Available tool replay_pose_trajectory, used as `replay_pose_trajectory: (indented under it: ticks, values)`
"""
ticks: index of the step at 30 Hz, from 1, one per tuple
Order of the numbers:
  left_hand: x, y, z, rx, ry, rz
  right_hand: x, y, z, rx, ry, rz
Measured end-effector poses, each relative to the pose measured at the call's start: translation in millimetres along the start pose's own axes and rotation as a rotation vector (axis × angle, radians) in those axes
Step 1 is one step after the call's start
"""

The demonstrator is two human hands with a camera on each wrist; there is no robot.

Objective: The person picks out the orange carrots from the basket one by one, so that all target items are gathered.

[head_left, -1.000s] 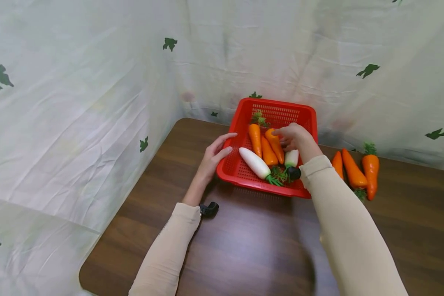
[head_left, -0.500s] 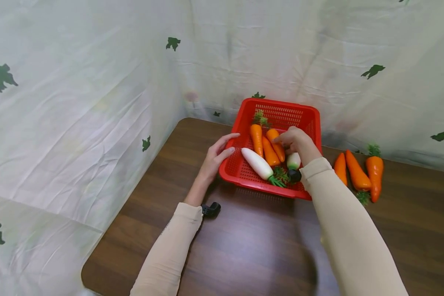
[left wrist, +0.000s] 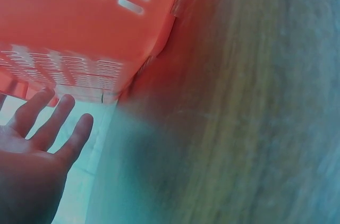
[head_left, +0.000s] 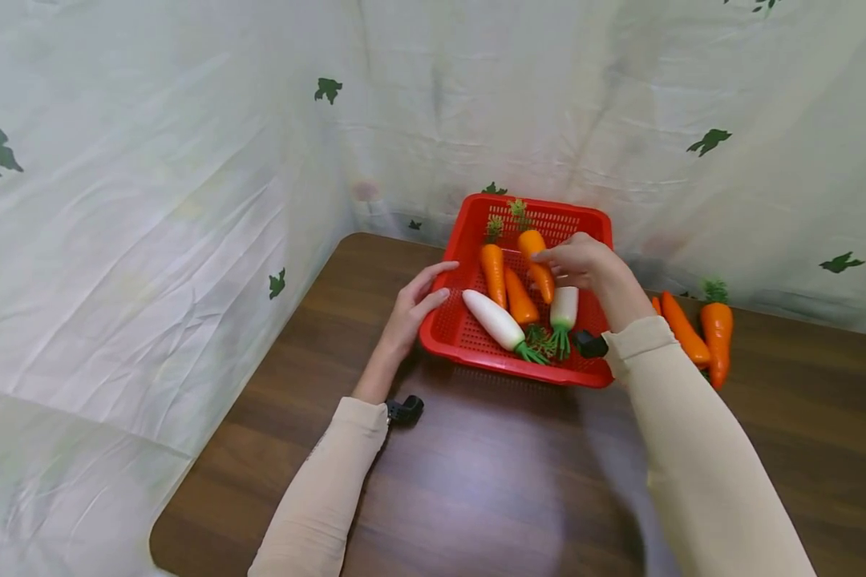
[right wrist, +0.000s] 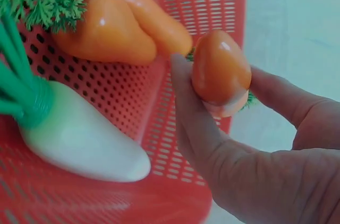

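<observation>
My right hand pinches an orange carrot between thumb and fingers, over the red basket. In the right wrist view this carrot points its smooth end at the camera. Two other carrots lie inside the basket, beside a white radish with green stems. A second radish lies below my right hand; the right wrist view shows this radish close up. At the basket's left rim is my left hand, its fingers straight and spread against the outside in the left wrist view.
Several carrots lie on the brown wooden table right of the basket, partly behind my right sleeve. A pale curtain with green leaf shapes hangs behind the table and along its left side.
The carrot in my right hand has risen from among the other vegetables, its leafy end now near the basket's back wall. My right wrist has shifted right, uncovering the second radish. My left hand stays put.
</observation>
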State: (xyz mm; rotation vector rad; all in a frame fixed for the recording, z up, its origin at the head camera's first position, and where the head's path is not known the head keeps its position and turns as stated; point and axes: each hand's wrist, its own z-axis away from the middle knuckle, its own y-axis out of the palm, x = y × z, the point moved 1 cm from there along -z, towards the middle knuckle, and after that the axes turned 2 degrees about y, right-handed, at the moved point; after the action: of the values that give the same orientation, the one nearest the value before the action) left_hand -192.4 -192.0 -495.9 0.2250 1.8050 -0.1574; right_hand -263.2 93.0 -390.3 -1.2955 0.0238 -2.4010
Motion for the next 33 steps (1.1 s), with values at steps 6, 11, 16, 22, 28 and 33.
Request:
replay_pose_trajectory:
  ticks: [6,11,16,22,28,33]
  values:
    - [0.2,0.3,0.8,-0.002,-0.004,-0.008,-9,-13,21.0,0.094,-0.103,-0.026]
    - [0.8,-0.3,0.3,0.005,-0.005,-0.003,-17,-22,41.5,0.133,-0.187,-0.039]
    - [2.1,-0.4,1.1,0.002,-0.013,-0.011,-26,-26,61.5,0.121,-0.244,-0.049]
    - [2.6,1.6,2.2,0.004,-0.016,-0.013,-43,-32,85.3,0.115,-0.287,-0.045]
    - [1.9,2.1,0.6,0.009,-0.004,-0.004,-64,-39,100.6,0.083,-0.309,-0.173]
    - [0.0,0.9,0.1,0.011,0.010,-0.006,-81,-42,105.0,0.064,-0.309,-0.238]
